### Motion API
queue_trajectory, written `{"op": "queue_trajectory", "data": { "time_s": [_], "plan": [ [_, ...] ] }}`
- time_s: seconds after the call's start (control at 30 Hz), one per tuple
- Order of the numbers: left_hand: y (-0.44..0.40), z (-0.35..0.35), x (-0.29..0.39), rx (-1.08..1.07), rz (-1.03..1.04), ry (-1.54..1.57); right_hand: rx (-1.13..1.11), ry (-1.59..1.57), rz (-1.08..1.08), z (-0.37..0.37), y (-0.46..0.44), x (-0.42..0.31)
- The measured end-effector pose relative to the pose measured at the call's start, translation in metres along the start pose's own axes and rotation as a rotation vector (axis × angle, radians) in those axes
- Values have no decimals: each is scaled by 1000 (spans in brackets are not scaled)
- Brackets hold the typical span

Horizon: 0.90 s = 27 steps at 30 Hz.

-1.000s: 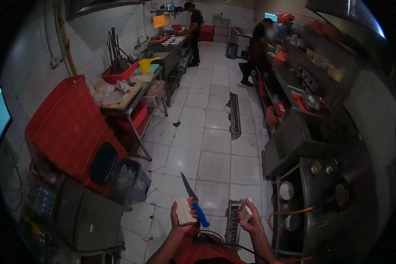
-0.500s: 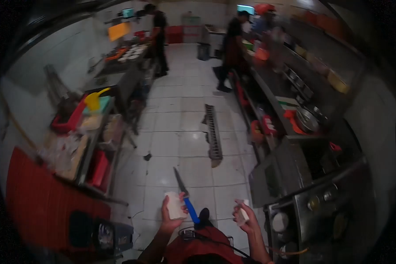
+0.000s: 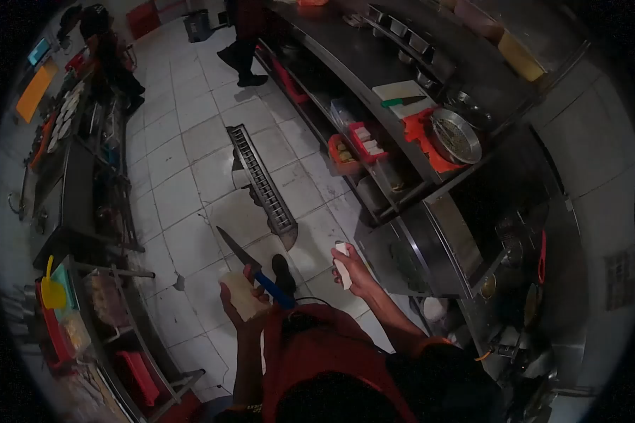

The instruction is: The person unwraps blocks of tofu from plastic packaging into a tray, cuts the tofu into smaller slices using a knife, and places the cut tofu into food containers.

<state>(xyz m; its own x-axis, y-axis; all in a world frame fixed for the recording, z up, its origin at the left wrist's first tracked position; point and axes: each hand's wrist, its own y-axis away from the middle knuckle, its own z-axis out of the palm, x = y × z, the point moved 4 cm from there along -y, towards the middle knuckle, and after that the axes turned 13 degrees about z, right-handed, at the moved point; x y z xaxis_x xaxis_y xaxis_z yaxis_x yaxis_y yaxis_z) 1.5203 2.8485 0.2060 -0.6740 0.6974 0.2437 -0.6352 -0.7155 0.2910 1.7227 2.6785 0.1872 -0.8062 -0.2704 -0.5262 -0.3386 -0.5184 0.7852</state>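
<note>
Low in the middle of the head view, my left hand (image 3: 233, 309) is closed around a pale, whitish block (image 3: 244, 296). The same hand also holds a kitchen knife (image 3: 272, 287) with a blue handle; its dark blade points forward and left, away from me. To the right, my right hand (image 3: 361, 275) grips a smaller white piece (image 3: 342, 266), held upright between thumb and fingers. Both hands are above the tiled floor, well apart from each other. What the block and the piece are made of, I cannot tell.
A floor drain grate (image 3: 262, 185) runs ahead of me. Along the right, a steel counter (image 3: 346, 60) carries a metal pan (image 3: 457, 137) and a green-handled knife (image 3: 402, 101) on a white board. At left stands a shelf with a yellow jug (image 3: 52, 290). Two people stand farther back.
My view has turned right and tilted down, so the right counter fills more of it. Both hands still hold the same things, and the right hand is raised farther forward.
</note>
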Motion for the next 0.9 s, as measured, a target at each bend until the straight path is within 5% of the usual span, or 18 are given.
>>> {"op": "queue_trajectory", "data": {
  "time_s": [0.17,0.43,0.5,0.6,0.67,0.73,0.77,0.9],
  "plan": [
    [-132,37,-13,-34,-95,-4,357,4,-165,-67,-116,-33],
    [-289,58,-59,-63,-172,-128,522,-238,201,-192,-310,-62],
    [-321,32,-80,-17,-217,-50,546,-164,146,-265,-400,-37],
    [-369,-4,-114,72,-226,-125,926,325,-190,-353,-488,-45],
    [-394,-33,-138,103,-207,-156,792,407,-66,-404,-535,-57],
    [-415,-70,-147,119,-229,-246,1117,676,-530,-440,-554,-55],
    [-421,-87,-151,98,-247,-330,999,561,-303,-437,-551,-75],
    [-455,-114,-181,39,-262,-266,1216,896,-94,-494,-573,-77]
  ]
}}
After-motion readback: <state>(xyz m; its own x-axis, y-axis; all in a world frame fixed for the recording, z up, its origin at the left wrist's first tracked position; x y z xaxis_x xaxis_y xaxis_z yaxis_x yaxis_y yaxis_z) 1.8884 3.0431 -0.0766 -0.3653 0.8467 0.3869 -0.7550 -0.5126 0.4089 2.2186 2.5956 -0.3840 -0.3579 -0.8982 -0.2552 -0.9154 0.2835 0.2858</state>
